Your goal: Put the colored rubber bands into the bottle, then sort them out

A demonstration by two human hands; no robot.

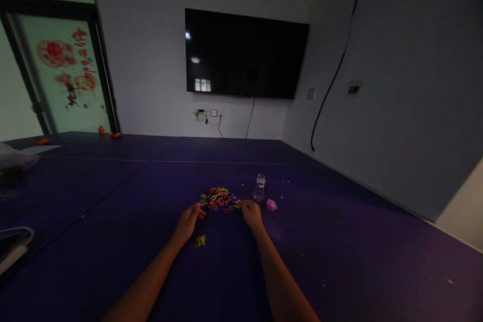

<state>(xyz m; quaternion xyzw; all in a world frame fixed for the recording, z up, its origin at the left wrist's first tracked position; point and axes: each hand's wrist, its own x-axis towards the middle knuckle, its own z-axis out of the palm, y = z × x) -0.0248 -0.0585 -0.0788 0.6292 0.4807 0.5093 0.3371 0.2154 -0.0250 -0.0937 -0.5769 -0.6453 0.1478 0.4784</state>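
Note:
A heap of small rubber bands (pixel 220 199) in many colours lies on the dark blue mat. My left hand (pixel 189 220) is at the heap's left edge, its thumb and index finger closed together at the bands. What they pinch is too small to make out. At the right edge, my right hand (pixel 251 213) has its fingertips pressed together on bands, with a yellow one showing beside them. A small separate group of yellow rubber bands (pixel 200 241) rests nearer to me, below my left hand. Just beyond my right hand stands a clear bottle (pixel 259 189), and a pink cap-like piece (pixel 271 205) lies beside it.
The blue mat (pixel 158 176) reaches to the wall, where a large television (pixel 245 55) hangs. Small white scraps dot the mat on the right. A white-edged object (pixel 14 257) and clear plastic (pixel 15 158) lie at far left. Orange items (pixel 115 135) sit near the door.

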